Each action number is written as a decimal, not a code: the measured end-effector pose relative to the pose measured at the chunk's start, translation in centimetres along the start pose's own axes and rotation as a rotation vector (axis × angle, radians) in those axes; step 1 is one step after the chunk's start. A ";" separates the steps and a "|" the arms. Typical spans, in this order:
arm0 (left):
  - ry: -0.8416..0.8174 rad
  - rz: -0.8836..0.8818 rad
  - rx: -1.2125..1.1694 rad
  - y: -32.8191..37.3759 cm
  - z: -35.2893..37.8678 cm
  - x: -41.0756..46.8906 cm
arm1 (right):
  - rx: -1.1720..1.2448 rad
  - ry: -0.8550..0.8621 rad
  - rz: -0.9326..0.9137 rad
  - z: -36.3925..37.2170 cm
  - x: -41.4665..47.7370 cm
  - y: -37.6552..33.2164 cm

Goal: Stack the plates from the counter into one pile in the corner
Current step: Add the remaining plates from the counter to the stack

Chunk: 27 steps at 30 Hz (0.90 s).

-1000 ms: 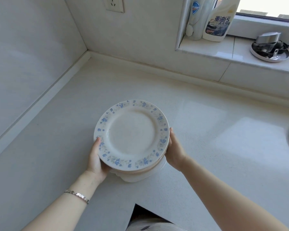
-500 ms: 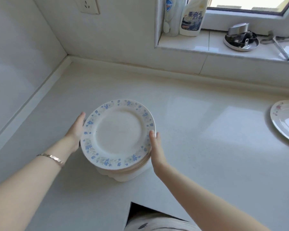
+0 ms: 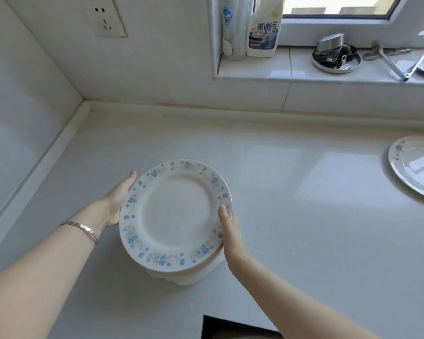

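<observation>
A pile of plates (image 3: 176,214) sits near the middle of the white counter (image 3: 304,192). Its top plate is white with a blue floral rim, and several rims and a white base show beneath it. My left hand (image 3: 118,199) holds the pile's left side, thumb along the rim and fingers hidden below. On the right side, my right hand (image 3: 230,231) has its thumb on the rim. Whether the pile rests on the counter or is lifted, I cannot tell. A single plate with pink flowers (image 3: 416,165) lies flat at the right edge. The corner (image 3: 83,104) is at the far left.
Walls close the counter on the left and at the back, with a socket (image 3: 105,18) above. On the window sill stand two bottles (image 3: 262,28), a round metal dish (image 3: 335,57) and metal tongs (image 3: 397,59). A dark gap (image 3: 230,326) cuts the counter's near edge.
My left hand has slid from the pile's near edge up along its left side. My right hand has shifted a little on the right rim. The pink-flowered plate has come into sight.
</observation>
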<state>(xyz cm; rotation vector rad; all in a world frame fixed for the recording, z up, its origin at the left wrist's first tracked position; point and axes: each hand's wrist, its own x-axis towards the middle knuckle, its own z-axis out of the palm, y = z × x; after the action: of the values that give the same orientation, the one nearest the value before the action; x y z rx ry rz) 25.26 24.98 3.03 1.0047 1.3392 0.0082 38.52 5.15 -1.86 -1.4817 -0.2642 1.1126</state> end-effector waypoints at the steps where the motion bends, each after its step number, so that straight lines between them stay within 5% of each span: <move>1: 0.016 -0.009 0.020 0.3 0.3 -0.3 | -0.027 -0.027 0.005 -0.2 0.1 0.1; 5: 0.460 0.091 0.435 1.4 2.2 -1.2 | -0.155 -0.193 0.066 -2.4 -0.3 -1.5; 8: 0.612 0.447 0.800 2.7 5.6 -2.0 | -0.319 -0.211 0.111 -5.5 -0.8 -2.8; 13: 0.261 0.713 0.845 3.7 17.7 -5.0 | -0.478 -0.171 0.209 -14.9 -2.4 -4.0; 19: -0.261 0.537 0.896 1.7 35.0 -5.2 | -0.585 0.095 0.203 -30.9 -4.5 -4.9; 23: -0.326 0.459 0.881 -0.6 46.3 -5.1 | -0.570 0.305 0.096 -43.7 -6.9 -6.7; 27: -0.328 0.290 0.736 -3.0 54.7 -5.6 | -0.871 0.641 0.013 -55.7 -9.2 -6.5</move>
<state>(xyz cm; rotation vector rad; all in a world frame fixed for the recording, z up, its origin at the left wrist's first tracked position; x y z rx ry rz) 65.72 -12.25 0.02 1.7289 0.8839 -0.4395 78.00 -35.65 -0.87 -2.5227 -0.2983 0.4630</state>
